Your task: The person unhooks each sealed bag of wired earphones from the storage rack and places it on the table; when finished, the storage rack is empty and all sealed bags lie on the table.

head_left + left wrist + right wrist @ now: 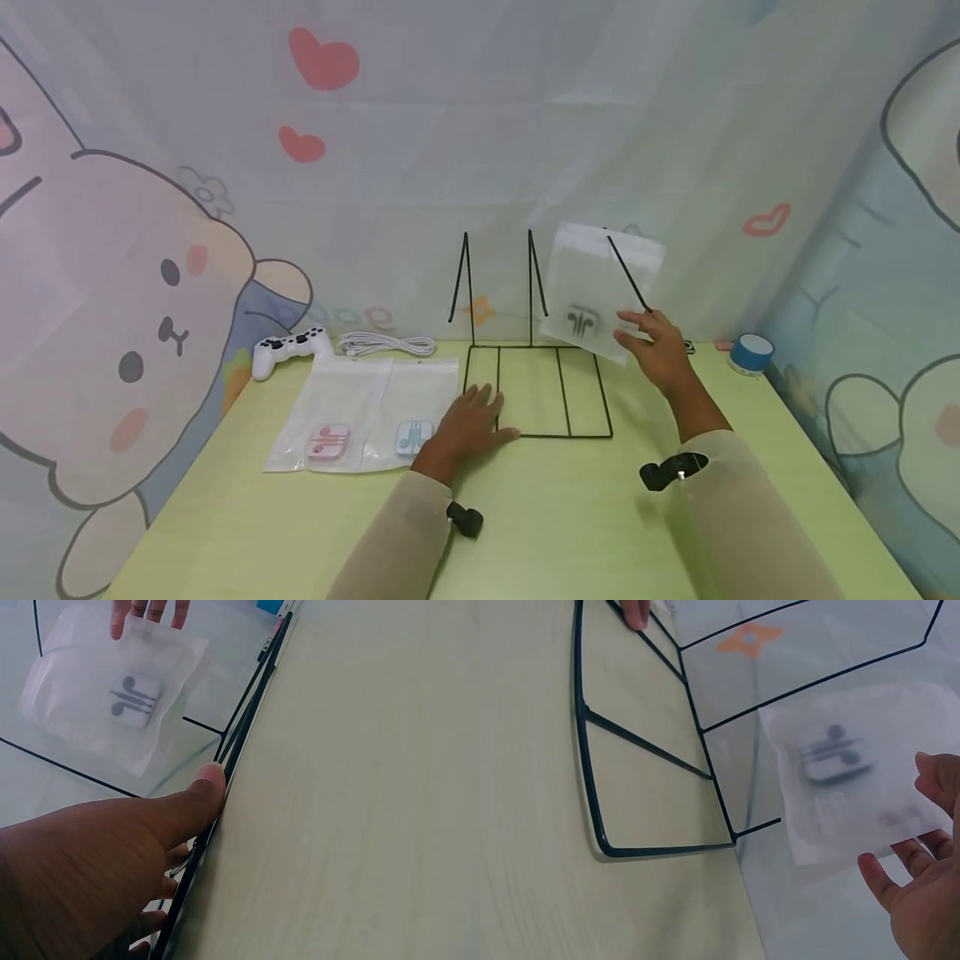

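A black wire rack stands on the table with upright hooks along its back. From its right hook hangs a translucent zip bag, tilted, holding a case with dark earphones. My right hand is at the bag's right edge by the hook's front end, its fingers spread and loosely bent. In the right wrist view, fingertips lie along the bag's side. My left hand rests palm down on the rack base's front left part. The thumb lies along the front rod in the left wrist view.
Left of the rack lie two clear bags, one with a pink earphone case, one with a blue earphone case. Behind them are a white game controller and a coiled white cable. A blue cylinder stands at the right.
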The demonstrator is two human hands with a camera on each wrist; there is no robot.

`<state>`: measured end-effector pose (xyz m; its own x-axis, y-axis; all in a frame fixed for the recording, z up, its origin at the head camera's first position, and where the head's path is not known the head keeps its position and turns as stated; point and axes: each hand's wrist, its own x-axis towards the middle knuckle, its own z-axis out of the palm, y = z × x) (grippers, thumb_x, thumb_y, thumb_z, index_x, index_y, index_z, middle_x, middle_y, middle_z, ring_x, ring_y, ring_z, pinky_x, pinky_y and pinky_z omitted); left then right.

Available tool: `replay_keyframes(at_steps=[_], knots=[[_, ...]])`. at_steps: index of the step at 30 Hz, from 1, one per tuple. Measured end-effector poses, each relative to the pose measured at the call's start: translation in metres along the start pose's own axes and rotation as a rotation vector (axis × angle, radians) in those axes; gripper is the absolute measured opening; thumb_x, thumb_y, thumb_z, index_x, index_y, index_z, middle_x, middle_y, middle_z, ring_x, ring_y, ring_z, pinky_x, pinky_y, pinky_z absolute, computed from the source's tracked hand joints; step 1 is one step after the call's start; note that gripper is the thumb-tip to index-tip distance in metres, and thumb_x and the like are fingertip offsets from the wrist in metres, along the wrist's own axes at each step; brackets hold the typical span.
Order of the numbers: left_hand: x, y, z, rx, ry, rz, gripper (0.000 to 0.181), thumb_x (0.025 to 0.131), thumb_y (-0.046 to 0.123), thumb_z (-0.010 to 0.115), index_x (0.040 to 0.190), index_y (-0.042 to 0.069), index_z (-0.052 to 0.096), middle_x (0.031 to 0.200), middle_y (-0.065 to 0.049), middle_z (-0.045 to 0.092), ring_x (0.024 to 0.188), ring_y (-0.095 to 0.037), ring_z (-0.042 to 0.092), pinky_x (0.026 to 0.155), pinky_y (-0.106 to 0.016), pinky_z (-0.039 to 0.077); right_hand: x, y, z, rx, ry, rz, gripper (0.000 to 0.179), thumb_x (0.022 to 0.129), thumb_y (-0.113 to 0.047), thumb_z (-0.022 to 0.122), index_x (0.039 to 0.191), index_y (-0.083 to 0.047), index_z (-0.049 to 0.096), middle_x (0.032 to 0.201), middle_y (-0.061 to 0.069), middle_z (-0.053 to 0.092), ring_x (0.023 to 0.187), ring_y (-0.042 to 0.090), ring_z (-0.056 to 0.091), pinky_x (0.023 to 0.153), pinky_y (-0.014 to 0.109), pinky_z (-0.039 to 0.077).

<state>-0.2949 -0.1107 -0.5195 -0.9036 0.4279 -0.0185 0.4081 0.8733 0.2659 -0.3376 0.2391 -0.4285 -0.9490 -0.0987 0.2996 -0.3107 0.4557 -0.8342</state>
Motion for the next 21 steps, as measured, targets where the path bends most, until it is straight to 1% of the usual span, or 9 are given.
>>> replay_keyframes(at_steps=[5, 8, 9, 11, 14, 16, 17, 18, 21], knots=[[0.000, 0.002, 0.000, -0.005, -0.006, -0.005, 0.082, 0.109, 0.062, 0.055, 0.169, 0.008, 0.042, 0.178, -0.021, 0.033, 0.167, -0.046, 0.028, 0.137, -0.057, 0.028, 0.002, -0.004, -0.001, 0.002, 0.005, 0.044, 0.051, 0.110, -0.029, 0.068, 0.156, -0.008, 0.061, 0.173, 0.024, 0.040, 0.163, 0.048, 0.033, 0.129, 0.066, 0.037], [-0.001, 0.003, 0.000, 0.001, -0.014, -0.009, 0.082, 0.109, 0.063, 0.055, 0.169, 0.009, 0.041, 0.179, -0.020, 0.033, 0.167, -0.045, 0.028, 0.137, -0.056, 0.027, 0.003, -0.004, 0.000, -0.008, 0.011, 0.062, 0.051, 0.110, -0.031, 0.069, 0.156, -0.010, 0.061, 0.172, 0.022, 0.044, 0.162, 0.047, 0.035, 0.130, 0.067, 0.035], [-0.001, 0.003, 0.000, -0.002, -0.016, -0.010, 0.082, 0.109, 0.063, 0.054, 0.169, 0.009, 0.041, 0.179, -0.019, 0.033, 0.168, -0.045, 0.027, 0.137, -0.056, 0.027, 0.003, -0.004, 0.001, -0.007, 0.013, 0.060, 0.052, 0.110, -0.031, 0.069, 0.157, -0.010, 0.061, 0.172, 0.023, 0.043, 0.162, 0.048, 0.035, 0.129, 0.067, 0.035], [-0.001, 0.003, 0.000, -0.007, -0.015, -0.012, 0.082, 0.109, 0.063, 0.054, 0.170, 0.010, 0.040, 0.179, -0.019, 0.033, 0.168, -0.045, 0.027, 0.137, -0.056, 0.027, 0.003, -0.005, 0.003, -0.018, 0.025, 0.055, 0.053, 0.110, -0.031, 0.068, 0.158, -0.010, 0.059, 0.176, 0.024, 0.034, 0.158, 0.051, 0.039, 0.128, 0.067, 0.037], [-0.002, 0.004, 0.000, -0.019, -0.012, -0.013, 0.082, 0.109, 0.063, 0.054, 0.170, 0.010, 0.040, 0.179, -0.019, 0.032, 0.168, -0.044, 0.026, 0.137, -0.056, 0.026, 0.000, -0.006, 0.007, -0.019, 0.067, 0.046, 0.055, 0.111, -0.029, 0.067, 0.161, -0.009, 0.055, 0.182, 0.023, 0.015, 0.156, 0.056, 0.037, 0.126, 0.069, 0.038], [-0.003, 0.004, -0.001, -0.025, -0.010, -0.012, 0.082, 0.109, 0.063, 0.055, 0.169, 0.010, 0.041, 0.179, -0.019, 0.032, 0.168, -0.045, 0.026, 0.137, -0.056, 0.026, -0.002, -0.007, 0.010, -0.023, 0.106, 0.038, 0.057, 0.111, -0.027, 0.066, 0.163, -0.008, 0.052, 0.184, 0.021, 0.006, 0.159, 0.057, 0.033, 0.126, 0.071, 0.035], [-0.003, 0.004, -0.001, -0.029, -0.009, -0.012, 0.082, 0.109, 0.062, 0.055, 0.169, 0.009, 0.041, 0.179, -0.020, 0.032, 0.168, -0.045, 0.026, 0.137, -0.057, 0.026, -0.003, -0.007, 0.011, -0.025, 0.125, 0.029, 0.056, 0.111, -0.025, 0.066, 0.163, -0.007, 0.052, 0.184, 0.020, 0.006, 0.162, 0.057, 0.027, 0.127, 0.072, 0.034], [-0.003, 0.004, -0.001, -0.034, -0.007, -0.012, 0.082, 0.109, 0.062, 0.055, 0.169, 0.009, 0.041, 0.179, -0.020, 0.032, 0.168, -0.045, 0.026, 0.137, -0.057, 0.026, -0.004, -0.008, 0.013, -0.022, 0.139, 0.023, 0.056, 0.111, -0.024, 0.066, 0.162, -0.007, 0.052, 0.184, 0.020, 0.006, 0.162, 0.057, 0.026, 0.127, 0.073, 0.033], [-0.004, 0.003, -0.002, -0.037, -0.008, -0.017, 0.081, 0.109, 0.062, 0.055, 0.169, 0.009, 0.040, 0.179, -0.021, 0.031, 0.168, -0.045, 0.025, 0.137, -0.057, 0.025, -0.007, -0.008, 0.016, -0.016, 0.152, 0.000, 0.054, 0.110, -0.021, 0.066, 0.160, -0.004, 0.054, 0.182, 0.023, 0.015, 0.164, 0.054, 0.026, 0.127, 0.072, 0.033]])
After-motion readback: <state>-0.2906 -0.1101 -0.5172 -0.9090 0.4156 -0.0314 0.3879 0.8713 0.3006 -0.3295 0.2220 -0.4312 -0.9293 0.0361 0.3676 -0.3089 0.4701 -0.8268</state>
